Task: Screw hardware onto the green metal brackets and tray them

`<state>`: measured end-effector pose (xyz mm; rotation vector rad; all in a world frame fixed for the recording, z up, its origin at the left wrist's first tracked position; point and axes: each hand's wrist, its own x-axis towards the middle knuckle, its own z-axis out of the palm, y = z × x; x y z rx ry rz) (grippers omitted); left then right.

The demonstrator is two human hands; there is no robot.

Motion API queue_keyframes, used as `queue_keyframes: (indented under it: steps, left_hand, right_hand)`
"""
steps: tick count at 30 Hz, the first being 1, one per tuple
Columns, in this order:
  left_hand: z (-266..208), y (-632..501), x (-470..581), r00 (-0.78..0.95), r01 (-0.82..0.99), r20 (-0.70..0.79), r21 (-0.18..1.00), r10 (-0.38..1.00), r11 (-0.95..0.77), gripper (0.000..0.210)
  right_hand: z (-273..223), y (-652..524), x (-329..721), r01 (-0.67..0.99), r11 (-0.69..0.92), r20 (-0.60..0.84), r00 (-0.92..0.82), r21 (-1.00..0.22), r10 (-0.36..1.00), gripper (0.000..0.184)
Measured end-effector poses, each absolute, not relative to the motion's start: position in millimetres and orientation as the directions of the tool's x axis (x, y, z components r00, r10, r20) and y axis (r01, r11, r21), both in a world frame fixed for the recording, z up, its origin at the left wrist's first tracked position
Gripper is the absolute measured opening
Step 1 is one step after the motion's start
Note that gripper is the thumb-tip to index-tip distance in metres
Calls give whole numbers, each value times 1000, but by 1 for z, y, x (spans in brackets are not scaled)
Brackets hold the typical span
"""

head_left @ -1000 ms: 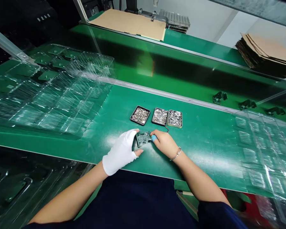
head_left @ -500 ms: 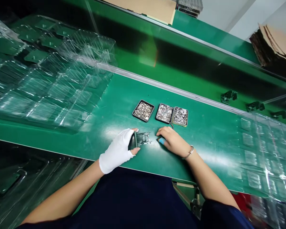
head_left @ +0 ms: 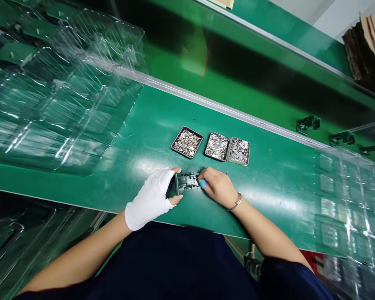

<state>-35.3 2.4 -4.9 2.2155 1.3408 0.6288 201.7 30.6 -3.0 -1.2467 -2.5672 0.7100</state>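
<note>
My left hand [head_left: 154, 196], in a white glove with bare fingertips, grips a dark plastic part [head_left: 187, 181] with a slotted frame and thin prongs on its right side. At that pronged end, the fingers of my right hand [head_left: 217, 186] are pinched together. The right hand has blue tape on one finger, and whatever sits between its fingertips is too small to make out. Just beyond the hands stand a small square tray [head_left: 175, 148] of tiny metal pieces and a pair of joined trays [head_left: 206, 152] holding more small metal pieces.
Clear plastic blister trays [head_left: 78, 110] cover the left of the green bench [head_left: 150, 121]; another blister tray [head_left: 346, 212] lies at right. Several dark plastic parts [head_left: 308, 124] sit behind a metal rail [head_left: 250, 118]. Stacked cardboard [head_left: 367, 46] rests on the upper shelf.
My right hand has moved left, bringing its fingertips from a gap beside the dark plastic part to its pronged end. The left hand keeps its grip. The camera view has shifted slightly.
</note>
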Motion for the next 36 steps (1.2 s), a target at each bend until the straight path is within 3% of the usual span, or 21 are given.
queue_keyframes:
  steps: [4,9,13,16,20,24,26,31,36]
  left_hand:
    - [-4,2,-36,423,682,127,607,897,-408,57]
    - [-3,2,-36,417,683,102,620,903,-385,56]
    - [-4,2,-36,418,680,125,613,900,-402,56]
    - [-5,2,-36,419,682,129,608,899,-405,56]
    - [-4,2,-36,419,682,111,618,901,-392,55]
    - [-4,3,-37,416,672,116,630,902,-391,55]
    - [-4,3,-37,407,667,114,641,906,-380,54]
    - [-5,0,-34,370,600,196,696,908,-394,48]
    - [-7,-4,-33,396,525,356,669,847,-527,61]
  right_hand:
    - [-1,28,197,699,532,-39,-622,-478,782,29]
    - [8,28,186,804,417,-204,-534,-424,821,20]
    - [11,32,191,772,317,-219,-501,-551,837,16]
    - [12,31,198,717,328,-193,-540,-616,819,21]
    - [17,24,193,766,398,-226,-563,-505,795,25]
    - [22,23,186,837,362,-326,-505,-410,799,25]
    - [22,25,191,798,343,-291,-525,-496,800,23]
    - [19,27,206,620,395,70,-480,-678,875,13]
    - [25,20,194,435,349,163,-409,-830,898,11]
